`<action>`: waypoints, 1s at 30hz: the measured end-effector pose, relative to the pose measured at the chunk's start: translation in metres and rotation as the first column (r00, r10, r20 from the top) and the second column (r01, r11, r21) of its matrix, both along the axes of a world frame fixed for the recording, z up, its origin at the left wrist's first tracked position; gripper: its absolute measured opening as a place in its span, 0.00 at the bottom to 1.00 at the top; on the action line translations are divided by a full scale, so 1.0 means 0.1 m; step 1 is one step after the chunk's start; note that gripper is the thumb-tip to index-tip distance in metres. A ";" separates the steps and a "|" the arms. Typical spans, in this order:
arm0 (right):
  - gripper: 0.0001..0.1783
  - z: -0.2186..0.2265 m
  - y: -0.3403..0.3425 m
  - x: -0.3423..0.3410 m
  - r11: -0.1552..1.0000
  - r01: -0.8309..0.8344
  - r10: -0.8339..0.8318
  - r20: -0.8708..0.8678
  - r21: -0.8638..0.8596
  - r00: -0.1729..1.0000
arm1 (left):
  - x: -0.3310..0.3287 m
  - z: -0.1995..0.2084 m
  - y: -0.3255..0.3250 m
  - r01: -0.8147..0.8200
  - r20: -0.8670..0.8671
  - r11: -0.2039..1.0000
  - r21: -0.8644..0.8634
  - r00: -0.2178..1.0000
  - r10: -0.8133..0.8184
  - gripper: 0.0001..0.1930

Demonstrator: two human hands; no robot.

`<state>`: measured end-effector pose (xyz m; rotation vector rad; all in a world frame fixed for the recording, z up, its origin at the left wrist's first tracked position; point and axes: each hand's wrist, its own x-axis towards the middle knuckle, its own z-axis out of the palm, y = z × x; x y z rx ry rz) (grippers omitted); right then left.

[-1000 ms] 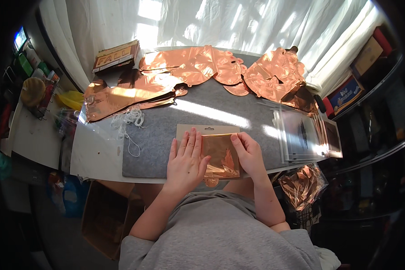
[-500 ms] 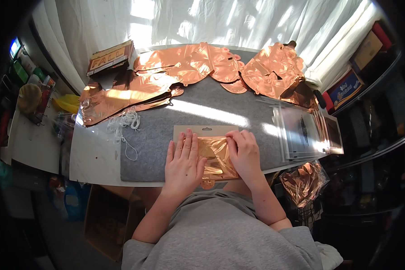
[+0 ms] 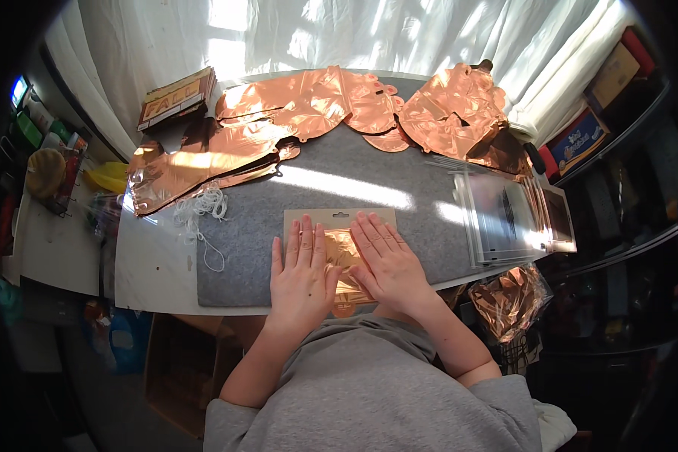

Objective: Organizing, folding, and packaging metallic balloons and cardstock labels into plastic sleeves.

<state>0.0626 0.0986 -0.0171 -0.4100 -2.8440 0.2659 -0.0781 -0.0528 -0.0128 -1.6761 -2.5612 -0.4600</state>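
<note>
Copper foil sheet (image 3: 342,256) lies folded flat on a tan backing card (image 3: 331,219), at the near edge of the grey felt mat (image 3: 331,181) on your worktop (image 3: 154,264), right in front of you at 6 o'clock. Your left hand (image 3: 303,275) presses palm-down on its left half, fingers (image 3: 300,239) stretched out and held together, gripping nothing. Your right hand (image 3: 388,264) rests flat on its right half, fingers splayed toward 11 o'clock, likewise released and only pressing. The two hands sit just beside each other with the foil showing between them.

Toward 12 o'clock a heap of copper foil balloons (image 3: 316,102) spreads across the far side of the mat. At 3 o'clock a stack of clear plastic sleeves (image 3: 505,218) lies on the mat's edge. At 9 o'clock a tangle of white string (image 3: 203,207) rests on the bare worktop. A flat printed box (image 3: 177,98) sits at 11 o'clock near the curtain (image 3: 339,34).
</note>
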 end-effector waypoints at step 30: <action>0.35 -0.09 -0.17 0.13 0.994 0.027 -0.036 -0.084 -0.106 0.996 | 0.09 0.05 -0.15 0.471 0.062 0.881 -0.031 0.881 -0.469 0.46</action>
